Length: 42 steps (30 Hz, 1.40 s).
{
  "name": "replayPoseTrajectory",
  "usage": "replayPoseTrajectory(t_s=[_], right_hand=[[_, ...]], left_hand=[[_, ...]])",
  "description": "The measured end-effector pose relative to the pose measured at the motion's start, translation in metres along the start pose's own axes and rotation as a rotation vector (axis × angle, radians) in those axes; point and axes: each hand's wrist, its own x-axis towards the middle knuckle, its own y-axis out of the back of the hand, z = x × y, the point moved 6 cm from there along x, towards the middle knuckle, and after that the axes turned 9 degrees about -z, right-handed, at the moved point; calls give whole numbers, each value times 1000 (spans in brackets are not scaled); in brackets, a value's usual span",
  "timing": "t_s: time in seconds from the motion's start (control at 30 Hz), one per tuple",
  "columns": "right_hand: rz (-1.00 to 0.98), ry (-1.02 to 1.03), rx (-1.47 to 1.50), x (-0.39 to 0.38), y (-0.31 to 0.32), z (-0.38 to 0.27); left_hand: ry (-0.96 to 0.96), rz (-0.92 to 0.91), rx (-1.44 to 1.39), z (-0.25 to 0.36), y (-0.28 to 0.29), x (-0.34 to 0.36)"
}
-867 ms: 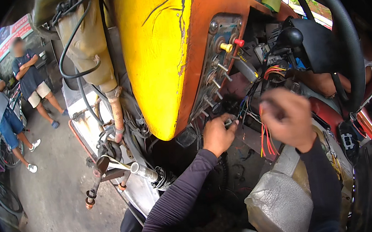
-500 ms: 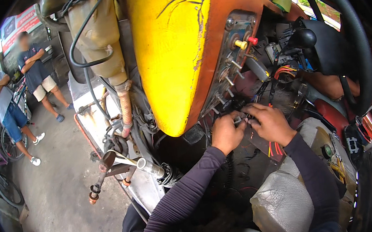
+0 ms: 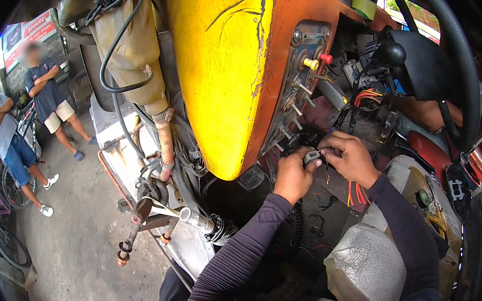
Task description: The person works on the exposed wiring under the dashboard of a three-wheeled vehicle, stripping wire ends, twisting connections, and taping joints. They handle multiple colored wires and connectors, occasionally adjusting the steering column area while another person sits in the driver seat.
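At the centre of the frame, the left hand and right hand meet, both pinching a small grey connector between their fingertips. Just above sits a switch panel on a yellow and orange vehicle body. Loose wires hang below. Steering wheel at upper right; two bystanders at far left.

Small grey connector mostly hidden btwn fingers; steering wheel cut off.
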Motion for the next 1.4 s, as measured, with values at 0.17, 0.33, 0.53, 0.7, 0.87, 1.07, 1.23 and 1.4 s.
replayPoseTrajectory(t_s=[0.17, 0.33, 0.53, 0.7, 0.87, 1.07, 1.23, 1.4], right_hand=[[-13, -63, 23, 0, -2, 0], [10, -30, -42, 0, -5, 1], [17, -20, -51, 1, -7, 1], [15, 4, -64, -1, -9, 5], [29, 57, -114, -2, -10, 6], [39, 106, -104, 0, -11, 3], [27, 79, -64, -1, -14, 8], [17, 77, -65, -1, -13, 10]], left_hand=[[22, 44, 24, -3, 0, -1], [31, 40, 36, 0, 0, -1], [25, 34, 14, 1, 0, 0], [18, 26, -11, -3, -3, 0], [-47, 31, 44, -6, -7, 2], [-98, 29, -78, -10, -12, 3], [-68, 53, -60, -18, -16, 4], [-105, 81, -44, -19, -19, 4]])
